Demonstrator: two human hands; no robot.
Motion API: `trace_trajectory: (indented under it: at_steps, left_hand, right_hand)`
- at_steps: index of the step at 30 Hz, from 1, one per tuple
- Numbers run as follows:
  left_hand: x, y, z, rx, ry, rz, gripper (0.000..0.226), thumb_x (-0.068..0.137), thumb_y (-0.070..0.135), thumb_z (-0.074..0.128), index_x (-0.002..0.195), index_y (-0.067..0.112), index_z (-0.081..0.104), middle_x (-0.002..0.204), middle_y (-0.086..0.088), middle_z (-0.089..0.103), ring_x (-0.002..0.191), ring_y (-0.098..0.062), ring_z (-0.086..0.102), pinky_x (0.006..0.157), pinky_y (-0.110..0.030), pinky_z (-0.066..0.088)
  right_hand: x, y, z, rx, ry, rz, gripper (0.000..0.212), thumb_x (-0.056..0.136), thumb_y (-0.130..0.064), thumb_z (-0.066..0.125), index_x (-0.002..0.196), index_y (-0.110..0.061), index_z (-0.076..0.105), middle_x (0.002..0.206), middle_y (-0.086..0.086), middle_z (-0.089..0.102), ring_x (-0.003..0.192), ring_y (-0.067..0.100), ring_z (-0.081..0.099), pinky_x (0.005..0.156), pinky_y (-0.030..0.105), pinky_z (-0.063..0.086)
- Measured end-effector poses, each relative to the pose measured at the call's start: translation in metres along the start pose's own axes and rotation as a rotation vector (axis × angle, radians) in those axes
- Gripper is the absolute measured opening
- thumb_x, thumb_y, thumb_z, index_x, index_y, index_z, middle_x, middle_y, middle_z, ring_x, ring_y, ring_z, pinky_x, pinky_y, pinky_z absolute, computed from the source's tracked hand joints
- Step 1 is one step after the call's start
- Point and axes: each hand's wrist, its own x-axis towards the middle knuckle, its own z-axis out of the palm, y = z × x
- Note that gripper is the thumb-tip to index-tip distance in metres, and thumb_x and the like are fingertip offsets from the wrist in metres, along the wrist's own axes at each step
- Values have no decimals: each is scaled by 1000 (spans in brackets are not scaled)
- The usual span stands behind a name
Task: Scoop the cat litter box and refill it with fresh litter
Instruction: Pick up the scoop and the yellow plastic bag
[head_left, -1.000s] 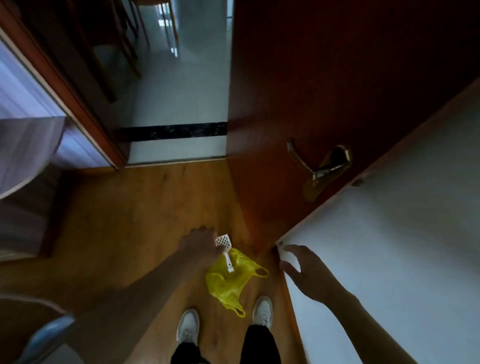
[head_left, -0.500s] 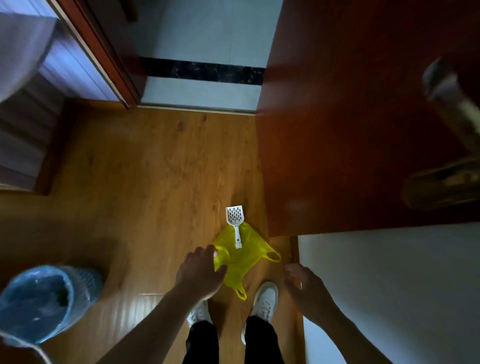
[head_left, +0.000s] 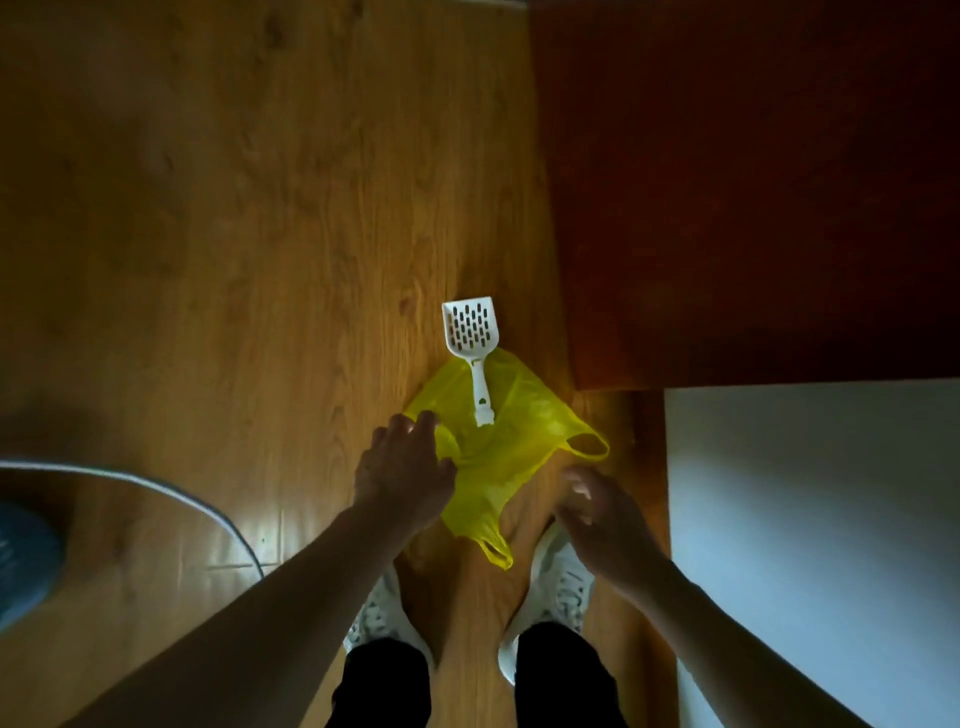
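Both hands hung over the yellow bag, holding nothing.

I saw my left hand (head_left: 402, 470) with fingers (head_left: 426, 421) loosely spread over the left edge of the yellow bag (head_left: 511, 452); whether they touched it I could not tell. My right hand (head_left: 602, 512), fingers relaxed and empty, hovered just right of the bag. The white litter scoop (head_left: 471, 340) lay with its handle on the bag and its slotted head on the wooden floor (head_left: 234, 234) beyond. My white shoes (head_left: 556, 587) stood just below the bag.
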Motion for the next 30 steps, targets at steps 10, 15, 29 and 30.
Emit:
trace_trajectory:
  at_steps: [10, 15, 29, 30]
  left_hand:
    - [105, -6, 101, 107, -98, 95, 60, 94, 37, 54, 148, 35, 28, 140, -7, 41, 128, -29, 41, 101, -42, 42]
    - [147, 2, 131, 110, -158, 133, 67, 95, 41, 53, 151, 43, 17, 140, -13, 35, 131, -32, 37, 105, -44, 40]
    - [187, -10, 170, 176, -168, 143, 60, 95, 46, 52, 149, 36, 27, 141, -14, 37, 133, -33, 33, 110, -42, 36]
    - [188, -12, 173, 199, -190, 136, 65, 94, 49, 50, 151, 39, 20, 145, -14, 36, 137, -35, 29, 112, -43, 33]
  right_hand:
    - [98, 59, 85, 20, -37, 132, 52, 95, -35, 57, 143, -32, 39, 136, 11, 47, 125, 23, 47, 99, 35, 43]
    - [135, 73, 101, 131, -77, 159, 63, 94, -39, 59, 150, -34, 31, 138, 10, 47, 122, 22, 50, 88, 29, 41]
    - [162, 62, 96, 181, 32, 169, 44, 97, -32, 57, 137, -15, 52, 134, 9, 59, 119, 16, 56, 89, 21, 42]
    - [158, 59, 92, 185, 31, 172, 44, 97, -32, 57, 137, -16, 53, 133, 8, 60, 119, 15, 56, 89, 21, 42]
